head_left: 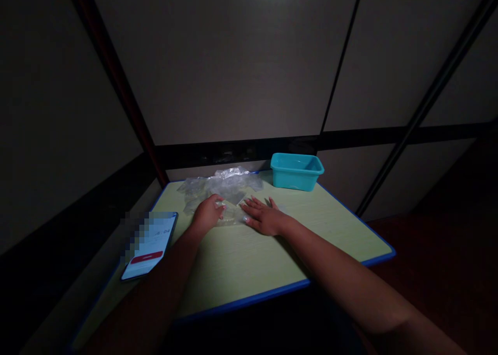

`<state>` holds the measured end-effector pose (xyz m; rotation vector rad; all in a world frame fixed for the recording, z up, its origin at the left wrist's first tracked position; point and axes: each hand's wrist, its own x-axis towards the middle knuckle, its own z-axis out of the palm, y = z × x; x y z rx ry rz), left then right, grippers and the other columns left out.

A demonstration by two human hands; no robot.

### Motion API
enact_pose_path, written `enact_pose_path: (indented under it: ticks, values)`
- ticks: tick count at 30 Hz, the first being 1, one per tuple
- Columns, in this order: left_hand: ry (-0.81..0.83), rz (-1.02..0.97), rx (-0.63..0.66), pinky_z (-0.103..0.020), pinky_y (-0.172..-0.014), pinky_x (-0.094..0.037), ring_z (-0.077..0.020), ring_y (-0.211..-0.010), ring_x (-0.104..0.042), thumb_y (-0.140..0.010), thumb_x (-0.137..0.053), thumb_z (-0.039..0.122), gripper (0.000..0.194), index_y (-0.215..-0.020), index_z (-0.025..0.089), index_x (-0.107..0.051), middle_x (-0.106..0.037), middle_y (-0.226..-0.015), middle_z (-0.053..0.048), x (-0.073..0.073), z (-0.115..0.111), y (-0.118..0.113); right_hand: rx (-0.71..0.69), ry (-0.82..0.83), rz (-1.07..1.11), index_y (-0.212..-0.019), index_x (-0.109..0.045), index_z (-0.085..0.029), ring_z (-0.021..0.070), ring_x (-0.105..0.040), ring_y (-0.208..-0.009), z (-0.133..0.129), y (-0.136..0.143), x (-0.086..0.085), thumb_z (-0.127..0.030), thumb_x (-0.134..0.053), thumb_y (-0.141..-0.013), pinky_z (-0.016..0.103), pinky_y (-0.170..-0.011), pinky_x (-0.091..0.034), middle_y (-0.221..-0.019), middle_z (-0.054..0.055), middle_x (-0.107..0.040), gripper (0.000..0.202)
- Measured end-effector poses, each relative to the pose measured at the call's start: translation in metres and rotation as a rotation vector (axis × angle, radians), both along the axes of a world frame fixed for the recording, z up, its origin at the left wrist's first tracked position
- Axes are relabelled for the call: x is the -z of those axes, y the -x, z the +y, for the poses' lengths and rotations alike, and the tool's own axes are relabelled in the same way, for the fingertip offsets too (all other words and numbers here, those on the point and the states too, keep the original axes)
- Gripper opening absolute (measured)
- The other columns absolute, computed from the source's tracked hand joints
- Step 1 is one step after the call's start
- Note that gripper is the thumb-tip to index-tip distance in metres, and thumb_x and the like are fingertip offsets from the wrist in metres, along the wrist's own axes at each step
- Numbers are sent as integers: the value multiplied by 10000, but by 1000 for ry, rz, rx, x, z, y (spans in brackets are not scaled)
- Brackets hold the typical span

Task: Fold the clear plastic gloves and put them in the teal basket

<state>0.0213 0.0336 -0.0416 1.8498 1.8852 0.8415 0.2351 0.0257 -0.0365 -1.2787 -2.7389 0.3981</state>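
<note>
A small clear plastic bag (233, 213) lies flat on the pale green table (249, 261). My left hand (208, 213) rests on its left end, fingers curled and pinching its edge. My right hand (262, 216) lies flat with fingers spread, pressing the bag's right end against the table. Just behind both hands sits a loose pile of several more clear plastic bags (223, 185).
A teal plastic bin (296, 171) stands at the table's far edge, right of the pile. A phone (150, 246) with a lit screen lies at the left edge. Dark partition walls close in the table at the back and left; the blue front edge is near me.
</note>
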Motion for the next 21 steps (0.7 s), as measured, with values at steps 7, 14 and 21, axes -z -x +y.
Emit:
enact_pose_path:
  ticks: [7, 14, 21]
  values:
    - [-55, 126, -69, -251, -612, -408, -180, -684, -586, -787, -563, 264, 291, -1065, 177, -559, -614, -723, -16, 0, -1, 2, -5, 8, -8, -1441, -147, -270, 253, -23, -1382, -1, 0, -3, -592, -183, -880, 635, -1014, 26, -1510, 34, -80, 647]
    - [-317, 458, -15, -344, -944, -369, -244, -1092, -498, -836, -487, 335, 303, -1073, 169, -578, -593, -1109, -97, -9, -21, -16, 4, 30, -48, -1452, -71, -187, 235, -19, -1383, -1, 1, 0, -579, -172, -880, 602, -1036, 25, -1507, 61, -51, 701]
    - [-116, 545, 396, -470, -1085, -145, -232, -1370, -165, -901, -263, 515, 618, -1398, 149, -277, -256, -1473, -98, 7, -48, -50, -6, 29, -90, -1449, -69, -128, 221, -32, -1384, -2, 1, -2, -473, -261, -882, 595, -1048, -34, -1503, 87, -61, 690]
